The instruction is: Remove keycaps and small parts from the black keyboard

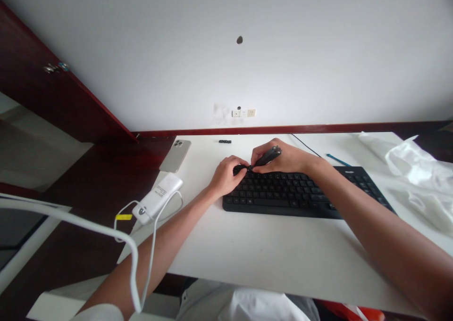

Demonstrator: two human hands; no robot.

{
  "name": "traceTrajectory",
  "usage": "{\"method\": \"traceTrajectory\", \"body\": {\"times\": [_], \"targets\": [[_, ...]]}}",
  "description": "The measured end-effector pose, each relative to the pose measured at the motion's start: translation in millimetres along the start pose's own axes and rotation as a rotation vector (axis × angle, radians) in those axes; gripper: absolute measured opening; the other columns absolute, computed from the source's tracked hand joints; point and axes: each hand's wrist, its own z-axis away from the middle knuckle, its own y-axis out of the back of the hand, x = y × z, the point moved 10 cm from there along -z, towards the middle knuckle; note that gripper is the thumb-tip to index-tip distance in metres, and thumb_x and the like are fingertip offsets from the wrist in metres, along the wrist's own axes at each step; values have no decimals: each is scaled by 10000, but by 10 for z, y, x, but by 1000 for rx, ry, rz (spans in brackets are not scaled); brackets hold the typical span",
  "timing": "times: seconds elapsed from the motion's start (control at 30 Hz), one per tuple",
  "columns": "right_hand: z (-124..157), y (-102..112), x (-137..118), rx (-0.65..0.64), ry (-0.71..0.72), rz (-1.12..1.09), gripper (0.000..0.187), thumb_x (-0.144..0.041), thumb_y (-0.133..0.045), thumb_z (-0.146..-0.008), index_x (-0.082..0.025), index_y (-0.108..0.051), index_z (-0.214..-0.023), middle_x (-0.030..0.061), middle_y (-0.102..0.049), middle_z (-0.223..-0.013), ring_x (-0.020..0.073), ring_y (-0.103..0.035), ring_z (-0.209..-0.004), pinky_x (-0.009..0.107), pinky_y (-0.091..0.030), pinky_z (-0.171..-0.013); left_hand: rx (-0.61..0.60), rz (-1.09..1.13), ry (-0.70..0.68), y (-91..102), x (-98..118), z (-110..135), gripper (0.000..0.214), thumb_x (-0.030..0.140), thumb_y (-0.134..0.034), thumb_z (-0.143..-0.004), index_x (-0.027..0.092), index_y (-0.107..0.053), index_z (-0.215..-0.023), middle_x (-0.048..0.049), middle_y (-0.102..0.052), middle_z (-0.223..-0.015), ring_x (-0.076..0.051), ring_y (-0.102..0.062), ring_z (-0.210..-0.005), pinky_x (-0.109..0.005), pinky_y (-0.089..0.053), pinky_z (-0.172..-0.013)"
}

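Observation:
A black keyboard lies on the white table. At its far left corner my left hand is closed, thumb and fingers pinching the dark edge there. My right hand is wrapped round a dark pen-shaped tool, held at a slant with its lower end down by the keyboard's top row. The fingertips of both hands nearly meet, so the tool's tip and the spot it touches are hidden. Beyond my left hand, a short row of small black pieces, which look like keycaps, lies near the table's back edge.
To the left are a phone and a white power bank with a white cable looping near my left forearm. A teal stick lies behind the keyboard. White plastic wrapping covers the right side. Wall sockets sit behind the table.

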Motion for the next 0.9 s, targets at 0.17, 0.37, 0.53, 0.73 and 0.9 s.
{"method": "traceTrajectory", "body": {"times": [0.17,0.37,0.53,0.73,0.9], "targets": [[6,-41,-56,-84,66,-35,215,-340,-754,-799,-217,-785,-973,36,-784,-914,223,-705,-855,327,-513,-763,2,-2,-3,0,3,-2,167,132,-635,-935,243,-734,-1010,-34,-719,-1038,-217,-670,-1038,-408,-524,-1006],[8,-18,20,-65,18,-49,225,-372,-755,-795,-212,-779,-951,30,-774,-868,213,-689,-801,322,-505,-719,9,-2,7,12,14,11,131,138,-645,-924,233,-725,-963,-35,-711,-1019,-217,-666,-1025,-408,-521,-1003],[-1,-61,38,-77,21,-16,238,-352,-737,-811,-226,-807,-1001,28,-792,-904,224,-706,-831,328,-516,-761,-7,-1,-1,-5,9,17,103,157,-650,-924,232,-704,-969,-34,-700,-1035,-216,-657,-1036,-406,-515,-1009],[-22,-117,51,-88,20,-38,257,-369,-714,-826,-214,-817,-1003,26,-787,-857,214,-695,-777,320,-507,-717,-10,-4,9,-18,-38,10,208,83,-555,-925,233,-695,-961,-33,-697,-1040,-213,-657,-1048,-396,-517,-1018],[-18,-96,71,-38,21,5,237,-347,-718,-821,-213,-801,-998,28,-781,-845,203,-678,-752,311,-486,-688,-14,-4,8,-5,-14,16,211,83,-564,-917,237,-701,-964,-33,-697,-1049,-220,-654,-1055,-404,-513,-1029]]}}
